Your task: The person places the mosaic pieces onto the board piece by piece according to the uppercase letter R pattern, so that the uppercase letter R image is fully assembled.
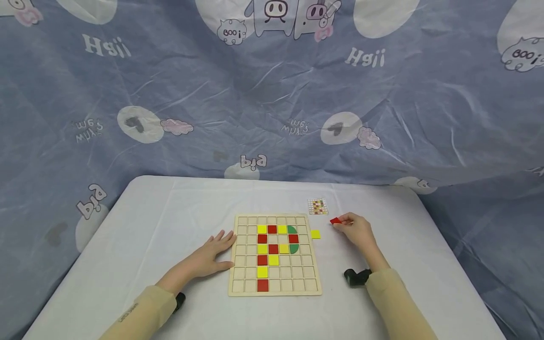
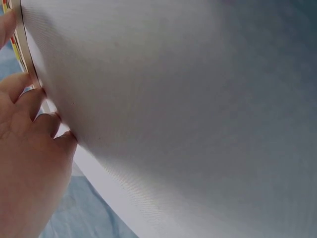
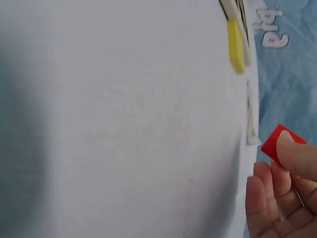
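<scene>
A wooden grid board [image 1: 250,288] lies on the white table, with red and yellow square tiles and two green rounded tiles set in its cells. My left hand [image 1: 208,256] touches the board's left edge with its fingers spread; the left wrist view shows the fingertips against that edge [image 2: 27,49]. To the right of the board, my right hand [image 1: 358,231] pinches a red square tile [image 1: 335,220] between thumb and fingers. That red tile [image 3: 273,144] is tilted in the right wrist view. One yellow tile [image 1: 315,234] lies just off the board's right edge.
A small printed card [image 1: 318,206] with a coloured grid pattern lies behind the board's right corner. Dark wrist-worn devices [image 1: 356,277] sit by both forearms. A blue patterned cloth [image 1: 263,94] hangs behind the white table [image 1: 191,203].
</scene>
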Available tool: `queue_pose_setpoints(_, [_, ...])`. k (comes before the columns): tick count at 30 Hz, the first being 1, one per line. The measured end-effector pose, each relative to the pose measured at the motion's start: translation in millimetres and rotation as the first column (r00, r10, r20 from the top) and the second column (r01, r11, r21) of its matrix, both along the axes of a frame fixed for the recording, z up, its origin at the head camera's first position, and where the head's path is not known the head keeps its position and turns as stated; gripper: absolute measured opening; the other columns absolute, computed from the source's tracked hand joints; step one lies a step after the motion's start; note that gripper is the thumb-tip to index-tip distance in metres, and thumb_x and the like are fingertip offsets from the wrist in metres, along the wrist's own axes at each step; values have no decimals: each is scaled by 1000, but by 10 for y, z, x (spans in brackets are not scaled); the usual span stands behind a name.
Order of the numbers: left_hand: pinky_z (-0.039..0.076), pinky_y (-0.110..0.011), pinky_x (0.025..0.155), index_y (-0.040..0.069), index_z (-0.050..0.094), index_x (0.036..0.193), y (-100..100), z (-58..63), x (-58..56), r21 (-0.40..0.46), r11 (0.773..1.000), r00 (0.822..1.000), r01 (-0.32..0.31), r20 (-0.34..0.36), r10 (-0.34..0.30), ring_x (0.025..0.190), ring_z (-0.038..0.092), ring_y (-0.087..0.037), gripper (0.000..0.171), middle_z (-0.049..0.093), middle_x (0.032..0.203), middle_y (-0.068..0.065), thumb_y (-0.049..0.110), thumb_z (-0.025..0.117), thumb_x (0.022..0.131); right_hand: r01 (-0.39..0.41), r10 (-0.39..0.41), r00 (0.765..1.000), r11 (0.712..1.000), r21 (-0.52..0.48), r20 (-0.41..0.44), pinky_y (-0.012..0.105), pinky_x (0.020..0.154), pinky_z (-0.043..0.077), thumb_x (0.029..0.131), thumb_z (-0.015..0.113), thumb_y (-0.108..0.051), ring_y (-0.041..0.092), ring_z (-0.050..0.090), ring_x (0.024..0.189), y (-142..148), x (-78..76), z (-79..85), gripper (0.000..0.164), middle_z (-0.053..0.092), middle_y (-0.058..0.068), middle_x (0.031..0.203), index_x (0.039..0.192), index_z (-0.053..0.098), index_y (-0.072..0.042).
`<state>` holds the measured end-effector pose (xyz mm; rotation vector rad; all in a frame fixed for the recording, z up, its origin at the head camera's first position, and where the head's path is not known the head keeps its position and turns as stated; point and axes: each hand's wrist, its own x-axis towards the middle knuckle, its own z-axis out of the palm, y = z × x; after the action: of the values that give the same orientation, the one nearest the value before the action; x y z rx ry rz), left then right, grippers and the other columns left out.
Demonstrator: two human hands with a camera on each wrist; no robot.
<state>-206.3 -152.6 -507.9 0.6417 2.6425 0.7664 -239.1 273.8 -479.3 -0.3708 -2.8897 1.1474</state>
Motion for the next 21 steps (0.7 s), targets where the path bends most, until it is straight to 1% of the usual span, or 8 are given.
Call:
queue_pose_setpoints(4, [11,-56,124,10,34,154,1,2,5,6,1000,1000,6,-7,-6,153,12,-35,79,26,163,-9,37,71,89,-77,75,996,995,-61,-40,22,59,46,89,73,-16,16,59,73,-136,160,31,22,69,15,92,102,68,1])
queue_pose_setpoints(7, [11,-57,124,9,34,153,-6,9,11,16,1000,1000,15,-6,-15,153,12,-36,78,25,163,-10,36,71,90,-140,135,990,982,-124,-49,21,58,47,90,72,-14,15,59,69,-298,285,32,19,71,12,84,100,69,1])
queue_pose_setpoints(10, [10,-57,124,8,33,153,-11,20,16,23,999,1000,23,-5,-23,153,11,-37,78,25,163,-11,35,70,91,-191,188,982,965,-180,-31,19,57,46,88,74,-13,15,59,68,-483,414,24,16,71,8,79,97,70,-1])
queue_pose_setpoints(13, [10,-56,124,9,33,154,-5,30,20,14,1000,1000,21,1,-21,153,11,-36,78,24,163,-10,35,70,91,-249,252,968,947,-202,-9,18,57,45,85,77,-15,14,57,67,-657,527,19,15,69,4,76,93,71,-4])
queue_pose_setpoints(16, [10,-55,124,11,32,154,-1,31,21,6,1000,1000,12,7,-12,153,10,-35,78,24,163,-8,35,70,91,-325,332,943,926,-195,6,18,57,45,83,80,-17,12,55,66,-797,617,10,14,65,-1,74,89,70,-8])
queue_pose_setpoints(21, [10,-56,124,10,33,154,-4,37,23,17,1000,1000,12,12,-12,153,10,-36,77,24,163,-10,35,70,91,-463,473,881,871,-166,24,18,58,47,81,81,-17,10,56,65,-932,715,-1,13,62,-4,72,84,69,-14])
